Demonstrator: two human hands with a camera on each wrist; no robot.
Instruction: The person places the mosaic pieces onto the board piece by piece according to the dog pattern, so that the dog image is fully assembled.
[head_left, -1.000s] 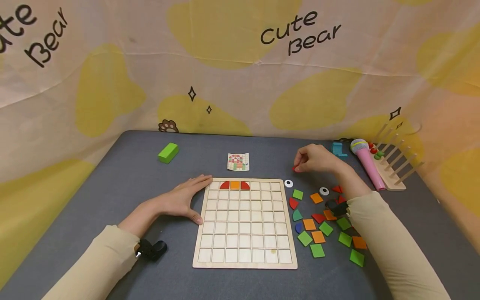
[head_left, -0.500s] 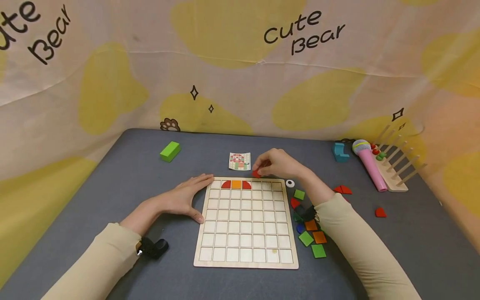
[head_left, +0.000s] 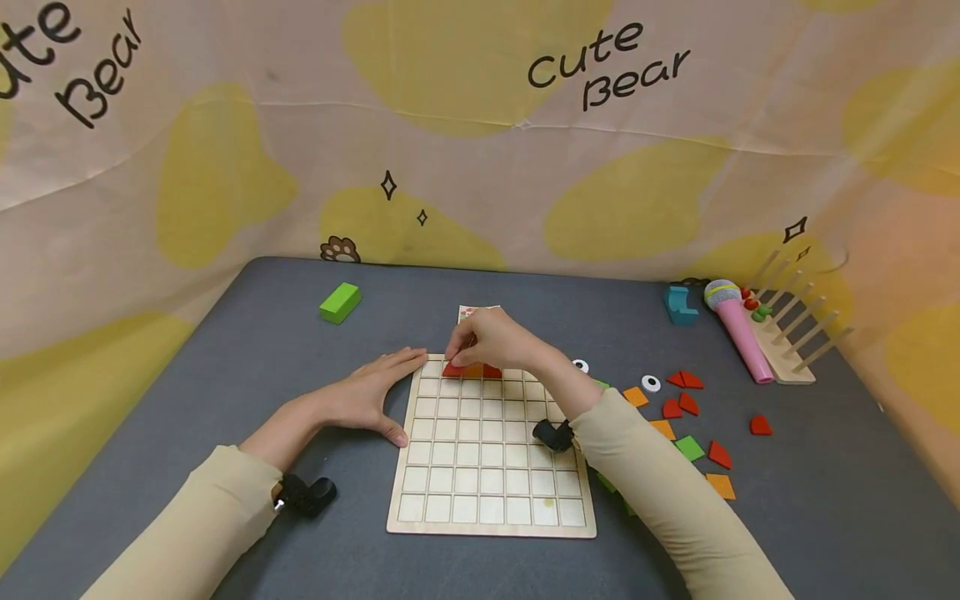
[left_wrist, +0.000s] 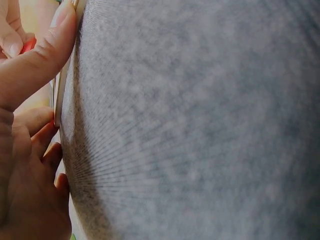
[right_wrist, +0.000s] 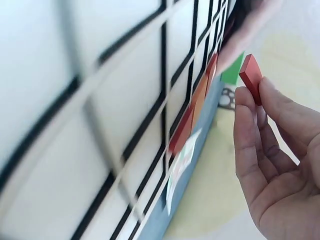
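Note:
A wooden grid board lies on the dark table. My left hand spreads along its left edge, fingers straight near the top corner and thumb touching the side. My right hand is over the top row, pinching a small red tile between thumb and fingertips. The right wrist view shows that tile held apart from the board. In the top row sit red tiles with an orange one between them, partly covered by my right hand. A picture card behind the board is mostly hidden by the same hand.
Loose red, orange and green tiles and a white ring-shaped tile lie right of the board, some under my right forearm. Farther right are a pink microphone and a peg stand. A teal piece and a green block stand farther back.
My right hand has carried the red tile leftward from the loose pieces, past the card, to above the board's top row. My left hand has stayed at the board's edge.

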